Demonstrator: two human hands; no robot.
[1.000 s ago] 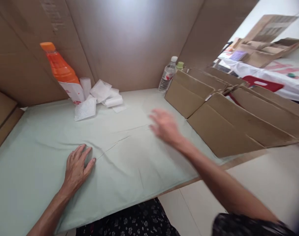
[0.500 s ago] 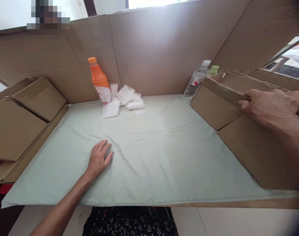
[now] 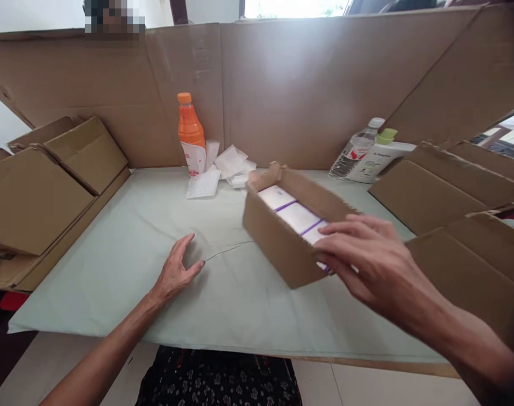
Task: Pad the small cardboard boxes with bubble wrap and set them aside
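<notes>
My right hand [image 3: 362, 254] grips the near end of an open cardboard box [image 3: 267, 239], its fingers over the rim. Inside the box stand several white packs [image 3: 299, 217] with purple edges, in a row. The box is tilted over the middle of the table; whether its base touches the cloth I cannot tell. My left hand [image 3: 178, 268] is at the cloth [image 3: 125, 276] left of the box, thumb and fingers apart, holding nothing.
An orange bottle [image 3: 191, 135] stands at the back beside white padded pouches [image 3: 231, 163]. A clear bottle [image 3: 358, 149] and a white bottle with a green cap [image 3: 377, 160] lean at back right. Cardboard boxes flank both sides, left [image 3: 36, 197] and right [image 3: 438, 186]. A cardboard wall [image 3: 299, 90] runs behind.
My right hand has brought the box from the right side to the table's middle, uncovering the white bottle. My left hand has turned, its thumb and fingers now spread toward the box.
</notes>
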